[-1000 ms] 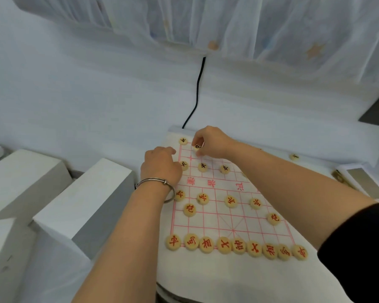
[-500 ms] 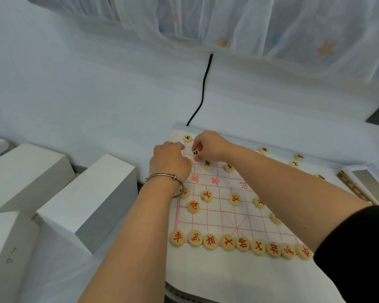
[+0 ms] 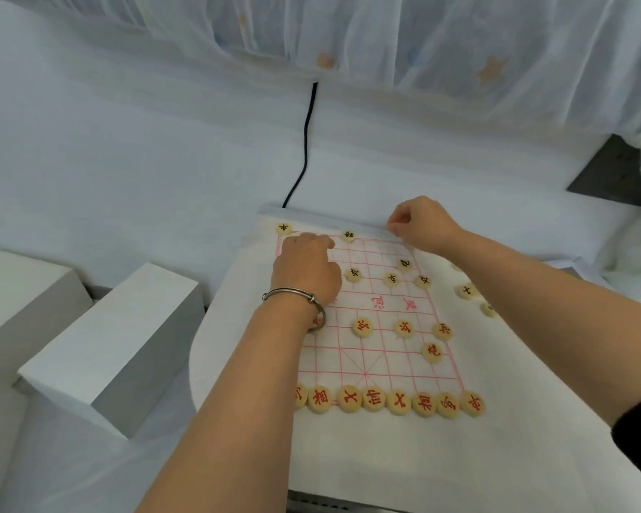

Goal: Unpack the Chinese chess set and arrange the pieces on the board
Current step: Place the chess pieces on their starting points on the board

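Found the board [image 3: 348, 359] lying flat, red pieces [image 3: 373, 398] lined along its 6 o'clock edge. Saw the left hand [image 3: 306, 270] curled, knuckles up, on the 11 o'clock corner; could not tell full from empty. Spotted the right hand [image 3: 424, 225] at 1 o'clock on the far edge, thumb and forefinger pinched together, contents hidden. Noted a black piece [image 3: 348, 235] at 9 o'clock of that pinch, apart from it, and a corner piece [image 3: 284, 228] near the left knuckles at 11 o'clock. Saw loose pieces [image 3: 466, 290] off the board at 3 o'clock.
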